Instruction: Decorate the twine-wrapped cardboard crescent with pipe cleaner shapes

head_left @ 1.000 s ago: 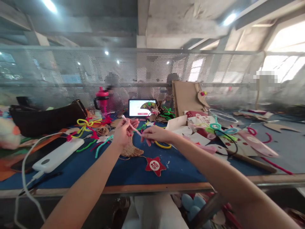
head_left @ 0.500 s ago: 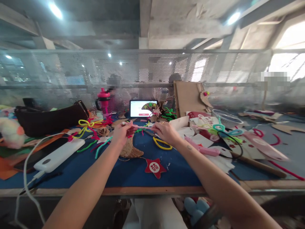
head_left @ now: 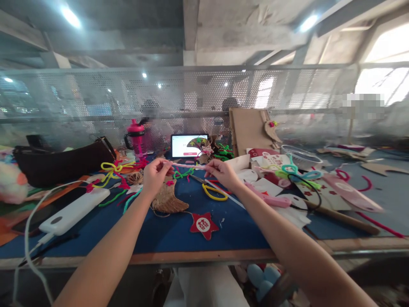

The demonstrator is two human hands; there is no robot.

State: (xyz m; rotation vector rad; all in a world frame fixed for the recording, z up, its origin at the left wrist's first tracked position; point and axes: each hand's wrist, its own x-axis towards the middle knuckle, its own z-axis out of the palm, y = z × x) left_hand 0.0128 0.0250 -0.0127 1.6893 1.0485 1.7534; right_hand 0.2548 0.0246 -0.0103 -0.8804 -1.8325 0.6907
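A pale pink pipe cleaner (head_left: pixel 188 166) is stretched between my two hands above the blue mat. My left hand (head_left: pixel 155 175) pinches one end between thumb and fingers. My right hand (head_left: pixel 223 172) is closed on the other end, and a thin white length trails below it toward my forearm. Just under the left hand lies a brown crescent ornament (head_left: pixel 170 198), with twine joining it to a red star (head_left: pixel 204 226) that bears a white disc. Yellow-handled scissors (head_left: pixel 214 192) rest beside the right hand. A green pipe cleaner bow (head_left: pixel 183 173) shows between the hands.
A white power bank (head_left: pixel 75 212) with a cable and a black pouch (head_left: pixel 64 164) are on the left. Behind stand a pink bottle (head_left: pixel 136 138), a tablet (head_left: pixel 179 147) and cardboard (head_left: pixel 247 130). A pink glue gun (head_left: pixel 271 198) and a stick (head_left: pixel 345 217) lie right.
My hands have drawn slightly further apart, showing more of the pale strip between them. A white trailing length has come into sight below the right hand. The view has shifted slightly.
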